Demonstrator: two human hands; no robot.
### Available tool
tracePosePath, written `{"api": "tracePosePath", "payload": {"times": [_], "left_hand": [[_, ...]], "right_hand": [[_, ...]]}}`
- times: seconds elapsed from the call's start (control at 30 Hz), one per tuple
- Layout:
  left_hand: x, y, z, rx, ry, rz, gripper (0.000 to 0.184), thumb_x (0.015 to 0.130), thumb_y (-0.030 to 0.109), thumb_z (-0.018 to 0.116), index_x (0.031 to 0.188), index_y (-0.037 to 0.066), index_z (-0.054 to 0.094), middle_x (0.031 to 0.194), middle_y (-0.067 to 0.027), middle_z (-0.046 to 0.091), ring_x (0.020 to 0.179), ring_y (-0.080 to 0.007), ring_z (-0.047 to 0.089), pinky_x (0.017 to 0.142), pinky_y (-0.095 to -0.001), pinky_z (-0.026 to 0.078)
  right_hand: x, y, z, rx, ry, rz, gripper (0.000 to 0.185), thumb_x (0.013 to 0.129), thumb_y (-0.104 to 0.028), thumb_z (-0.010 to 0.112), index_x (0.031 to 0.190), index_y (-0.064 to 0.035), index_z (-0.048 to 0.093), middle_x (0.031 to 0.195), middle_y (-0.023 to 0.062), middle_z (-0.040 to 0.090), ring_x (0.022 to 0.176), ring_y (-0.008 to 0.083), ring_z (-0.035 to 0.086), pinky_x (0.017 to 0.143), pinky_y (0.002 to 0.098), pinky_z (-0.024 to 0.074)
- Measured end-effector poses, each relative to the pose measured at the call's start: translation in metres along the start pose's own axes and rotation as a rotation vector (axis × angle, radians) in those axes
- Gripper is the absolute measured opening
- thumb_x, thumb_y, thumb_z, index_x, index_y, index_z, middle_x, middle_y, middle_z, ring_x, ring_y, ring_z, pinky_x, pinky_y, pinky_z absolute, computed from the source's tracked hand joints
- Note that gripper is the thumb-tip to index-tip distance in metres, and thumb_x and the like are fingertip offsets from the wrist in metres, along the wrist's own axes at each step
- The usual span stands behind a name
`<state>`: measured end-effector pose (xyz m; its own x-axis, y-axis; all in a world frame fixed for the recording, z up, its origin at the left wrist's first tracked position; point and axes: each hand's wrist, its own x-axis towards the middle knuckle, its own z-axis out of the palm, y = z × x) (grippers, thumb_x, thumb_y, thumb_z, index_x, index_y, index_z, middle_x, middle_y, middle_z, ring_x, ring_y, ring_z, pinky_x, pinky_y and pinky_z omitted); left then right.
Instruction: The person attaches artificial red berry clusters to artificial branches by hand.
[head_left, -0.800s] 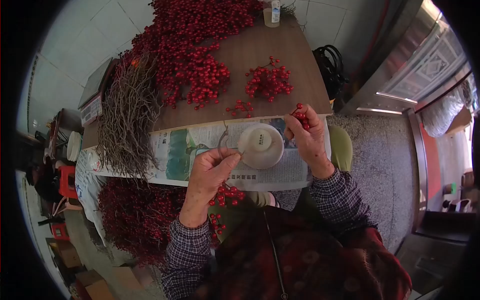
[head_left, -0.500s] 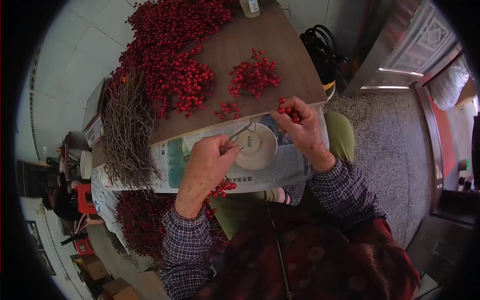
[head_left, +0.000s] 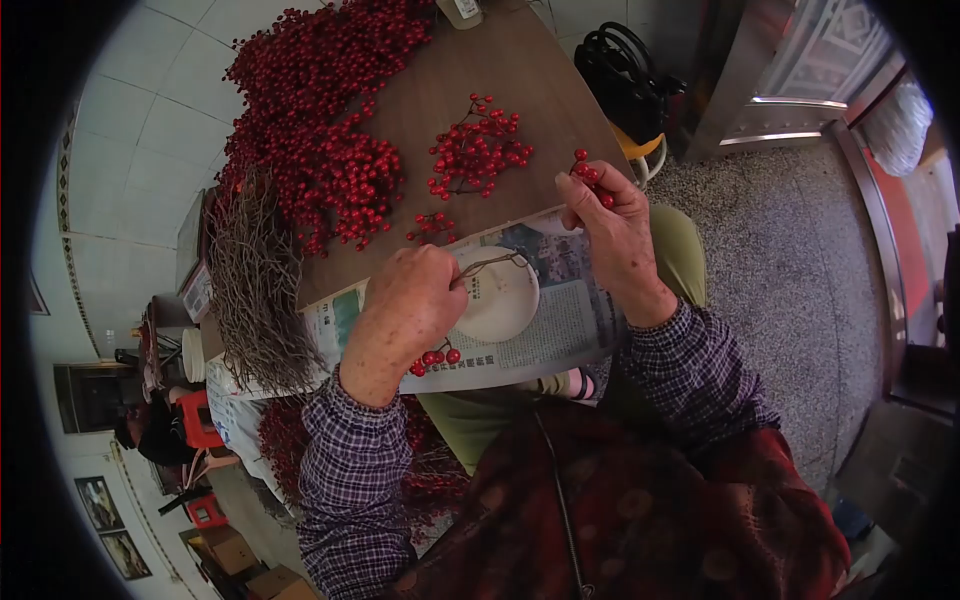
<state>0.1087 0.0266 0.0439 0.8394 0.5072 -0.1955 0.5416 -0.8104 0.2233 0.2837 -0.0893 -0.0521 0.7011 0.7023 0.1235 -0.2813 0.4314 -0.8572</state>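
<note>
My left hand (head_left: 408,305) is closed round a brown berry stem. The stem's bare twig (head_left: 490,264) sticks out over a white bowl (head_left: 507,318), and several red berries (head_left: 436,358) from the same grip show below the palm. My right hand (head_left: 617,237) pinches a small sprig of red berries (head_left: 588,176) between thumb and fingers, near the board's right edge. Beyond my hands lie a loose berry cluster (head_left: 480,152) and a smaller sprig (head_left: 432,228). The palm side of my left hand is hidden.
A large heap of red-berry branches (head_left: 315,110) covers the far left of the wooden board (head_left: 545,110), its bundled stems (head_left: 255,290) hanging toward me. Newspaper (head_left: 560,325) lies under the bowl. Black coiled cable (head_left: 625,75) sits past the right edge. More berries (head_left: 285,450) are below.
My right hand has lifted slightly with its berry sprig, away from the left. My left hand has turned, so its twig points more to the right. The whole view has shifted a little.
</note>
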Motion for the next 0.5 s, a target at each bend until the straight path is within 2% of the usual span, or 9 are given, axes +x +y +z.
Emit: {"api": "tracePosePath", "payload": {"times": [0.1, 0.2, 0.27, 0.3, 0.37, 0.4, 0.47, 0.5], "left_hand": [[-0.001, 0.002, 0.006, 0.041, 0.042, 0.035, 0.012, 0.075, 0.009, 0.059, 0.073, -0.002, 0.064, 0.077, -0.0224, 0.064, 0.084, -0.0403, 0.062, 0.075, -0.0503, 0.049], [-0.009, 0.003, -0.005, -0.011, 0.052, -0.039, 0.013, 0.075, 0.009, 0.060, 0.077, -0.002, 0.066, 0.080, -0.0226, 0.064, 0.080, -0.0426, 0.061, 0.074, -0.0511, 0.049], [-0.018, 0.005, -0.013, -0.153, -0.001, -0.147, 0.015, 0.078, 0.011, 0.061, 0.081, -0.003, 0.066, 0.071, -0.0179, 0.064, 0.064, -0.0329, 0.063, 0.064, -0.0438, 0.049], [-0.023, 0.001, -0.012, -0.151, 0.004, -0.151, 0.015, 0.078, 0.011, 0.061, 0.081, -0.003, 0.066, 0.071, -0.0179, 0.064, 0.064, -0.0329, 0.063, 0.064, -0.0438, 0.049], [-0.031, -0.011, -0.002, -0.485, 0.049, -0.292, 0.017, 0.080, 0.013, 0.064, 0.083, -0.004, 0.066, 0.063, -0.0100, 0.061, 0.054, -0.0161, 0.056, 0.055, -0.0334, 0.045], [-0.034, -0.013, 0.002, -0.486, 0.052, -0.291, 0.017, 0.080, 0.013, 0.064, 0.083, -0.004, 0.066, 0.063, -0.0100, 0.061, 0.054, -0.0161, 0.056, 0.055, -0.0334, 0.045], [-0.039, -0.014, 0.008, -0.747, 0.136, -0.375, 0.016, 0.081, 0.012, 0.065, 0.081, -0.004, 0.065, 0.060, -0.0047, 0.058, 0.056, -0.0076, 0.050, 0.054, -0.0276, 0.042], [-0.044, -0.009, 0.006, -0.752, 0.138, -0.374, 0.016, 0.081, 0.012, 0.065, 0.081, -0.004, 0.065, 0.060, -0.0047, 0.058, 0.056, -0.0076, 0.050, 0.054, -0.0276, 0.042]], "right_hand": [[0.001, 0.001, -0.001, 0.003, -0.031, -0.021, 0.008, 0.093, -0.013, 0.065, 0.089, -0.0062, 0.062, 0.073, -0.0047, 0.053, 0.063, 0.0046, 0.048, 0.058, 0.0201, 0.0391], [-0.001, 0.000, 0.000, 0.016, -0.010, -0.055, 0.009, 0.094, -0.011, 0.063, 0.088, -0.0054, 0.061, 0.074, -0.0038, 0.053, 0.063, 0.0047, 0.048, 0.058, 0.0205, 0.0389], [-0.004, -0.003, -0.002, -0.123, -0.068, -0.249, 0.009, 0.096, -0.009, 0.059, 0.088, -0.0045, 0.059, 0.075, -0.0030, 0.053, 0.063, 0.0044, 0.048, 0.057, 0.0203, 0.0391], [-0.008, -0.005, 0.001, -0.120, -0.074, -0.251, 0.009, 0.096, -0.009, 0.059, 0.088, -0.0045, 0.059, 0.075, -0.0030, 0.053, 0.063, 0.0044, 0.048, 0.057, 0.0203, 0.0391], [-0.018, -0.012, 0.008, -0.189, -0.092, -0.261, 0.007, 0.097, -0.007, 0.055, 0.091, -0.0036, 0.057, 0.076, -0.0019, 0.053, 0.062, 0.0044, 0.048, 0.056, 0.0198, 0.0391], [-0.022, -0.010, 0.012, -0.189, -0.095, -0.263, 0.007, 0.097, -0.007, 0.055, 0.091, -0.0036, 0.057, 0.076, -0.0019, 0.053, 0.062, 0.0044, 0.048, 0.056, 0.0198, 0.0391], [-0.028, -0.006, 0.019, -0.283, -0.135, -0.287, 0.005, 0.098, -0.007, 0.054, 0.093, -0.0037, 0.054, 0.075, -0.0010, 0.053, 0.061, 0.0043, 0.047, 0.055, 0.0191, 0.0388], [-0.030, -0.008, 0.021, -0.287, -0.139, -0.289, 0.005, 0.098, -0.007, 0.054, 0.093, -0.0037, 0.054, 0.075, -0.0010, 0.053, 0.061, 0.0043, 0.047, 0.055, 0.0191, 0.0388]]}}
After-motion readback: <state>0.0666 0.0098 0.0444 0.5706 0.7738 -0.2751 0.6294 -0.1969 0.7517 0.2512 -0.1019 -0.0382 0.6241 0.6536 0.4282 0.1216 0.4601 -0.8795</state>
